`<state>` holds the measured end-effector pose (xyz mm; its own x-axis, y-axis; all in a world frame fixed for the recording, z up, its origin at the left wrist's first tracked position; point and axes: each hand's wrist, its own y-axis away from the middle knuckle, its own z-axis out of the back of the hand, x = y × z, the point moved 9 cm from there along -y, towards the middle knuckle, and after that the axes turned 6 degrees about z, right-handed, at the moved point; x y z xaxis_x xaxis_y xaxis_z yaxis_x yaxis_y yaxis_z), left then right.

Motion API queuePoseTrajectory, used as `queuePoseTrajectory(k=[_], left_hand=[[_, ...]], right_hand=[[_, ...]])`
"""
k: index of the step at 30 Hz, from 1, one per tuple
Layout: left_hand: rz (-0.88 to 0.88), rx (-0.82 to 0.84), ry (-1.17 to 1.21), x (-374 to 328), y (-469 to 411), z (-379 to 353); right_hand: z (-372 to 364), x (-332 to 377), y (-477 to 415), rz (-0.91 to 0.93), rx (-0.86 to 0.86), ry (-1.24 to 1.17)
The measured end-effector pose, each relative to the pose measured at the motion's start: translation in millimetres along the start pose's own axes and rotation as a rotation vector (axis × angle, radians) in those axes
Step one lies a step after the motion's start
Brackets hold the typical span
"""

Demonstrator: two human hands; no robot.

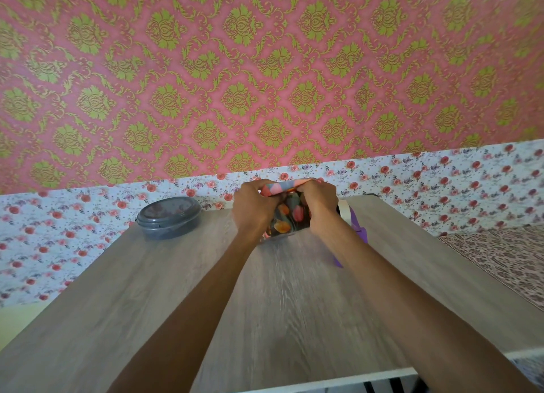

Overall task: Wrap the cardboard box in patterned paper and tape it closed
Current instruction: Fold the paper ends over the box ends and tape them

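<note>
A small box covered in dark paper printed with pink and orange tulips stands near the far edge of the wooden table. My left hand grips the paper at the box's upper left side. My right hand grips it at the upper right, fingers curled over the folded top edge. No bare cardboard shows; the paper and my hands hide the box. A roll of tape peeks out just right of my right wrist, beside purple-handled scissors, which my right forearm partly covers.
A round grey lidded container sits at the table's far left. The table's far edge meets a floral-papered wall. A leopard-print surface lies to the right. The table's near edge runs below my forearms.
</note>
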<state>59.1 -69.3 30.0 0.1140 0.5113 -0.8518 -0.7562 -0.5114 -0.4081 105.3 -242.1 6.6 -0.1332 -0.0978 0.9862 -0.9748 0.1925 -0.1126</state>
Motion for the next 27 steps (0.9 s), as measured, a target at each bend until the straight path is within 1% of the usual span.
queuePoseTrajectory(k=[4,6,8,12,13,14,16,19,23,27], left_hand=[[-0.007,0.003,-0.031,-5,-8,8],[-0.028,0.018,-0.068,-7,-11,9],[-0.055,0.028,-0.096,-10,-13,8],[-0.083,0.012,-0.098,-13,-18,12],[-0.086,0.015,-0.094,-12,-19,13],[-0.089,0.022,-0.091,-11,-21,13],[-0.092,0.037,-0.076,-9,-22,12],[-0.129,0.051,-0.019,-12,-16,15],[-0.125,0.045,0.124,0,1,23],[-0.012,0.007,0.225,26,9,23]], right_hand=[[-5,4,-5,0.085,0.227,0.049],[-2,7,-5,0.14,0.285,0.079],[0,8,-7,0.191,0.304,0.085],[-8,12,-2,0.364,0.455,0.179],[-8,11,-3,0.419,0.441,0.231],[-5,13,-5,0.48,0.389,0.282],[2,16,-9,0.573,0.235,0.335],[6,18,-13,0.609,0.091,0.338],[7,16,-12,0.634,0.029,0.299],[1,20,-6,0.656,0.016,0.305]])
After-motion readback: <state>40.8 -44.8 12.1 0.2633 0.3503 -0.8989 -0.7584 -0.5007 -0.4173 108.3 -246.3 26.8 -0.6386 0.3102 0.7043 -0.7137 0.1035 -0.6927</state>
